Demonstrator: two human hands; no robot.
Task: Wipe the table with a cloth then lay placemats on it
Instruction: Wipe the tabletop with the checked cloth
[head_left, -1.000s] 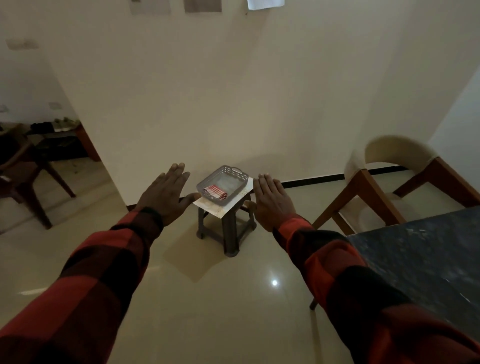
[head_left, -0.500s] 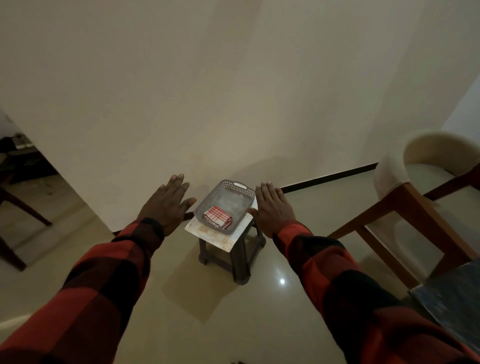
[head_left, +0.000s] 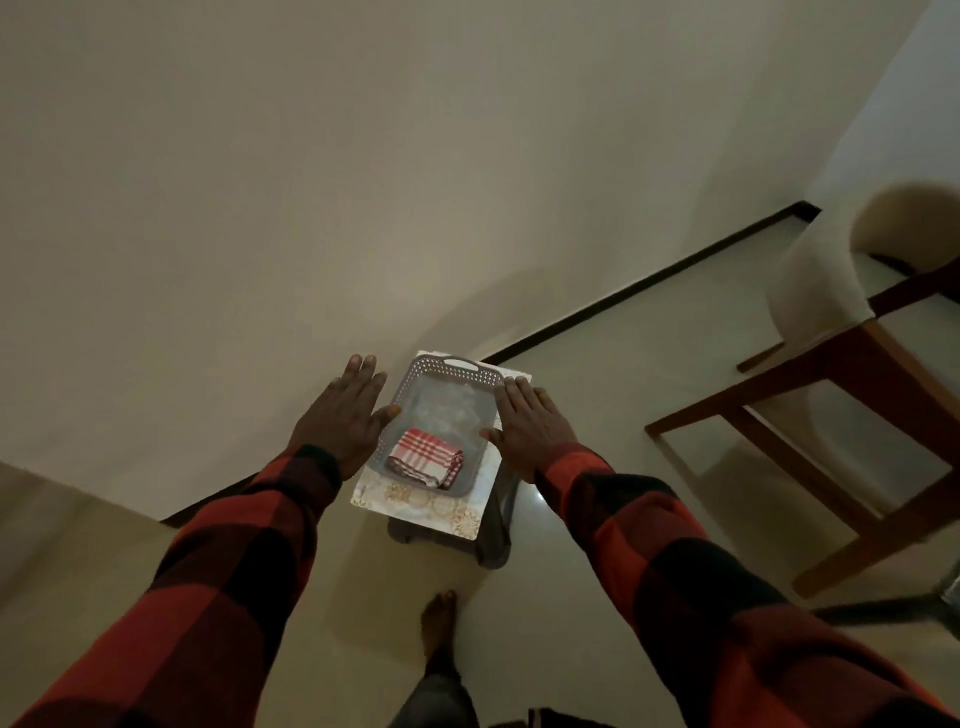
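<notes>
- The left hand (head_left: 347, 420) is spread flat, palm down, with straight fingers; it holds nothing. Its thumb lies at the left rim of the grey perforated plastic basket (head_left: 410, 391), and I cannot tell if it touches the rim.
- The right hand (head_left: 531, 425) is also spread flat with straight fingers and has no grip on anything. It is at the right rim of the same basket; contact is not clear.
- Both arms wear sleeves with red and black checks (head_left: 670, 561).
- The folded red and white checked cloth (head_left: 427, 456) lies inside the basket, in the corner nearest the person.
- The basket stands on a pale flat placemat with golden patterns on its edge (head_left: 434, 508). The mat lies on a small dark plastic stool (head_left: 493, 540) and reaches past the seat on the left side.
- The stool stands on the glossy cream floor (head_left: 597, 395), close to the cream wall (head_left: 311, 182).
- A bare foot (head_left: 437, 623) is on the floor just before the stool.
- A wooden chair with a cream padded back (head_left: 815, 291) stands to the right, well apart from the stool.
</notes>
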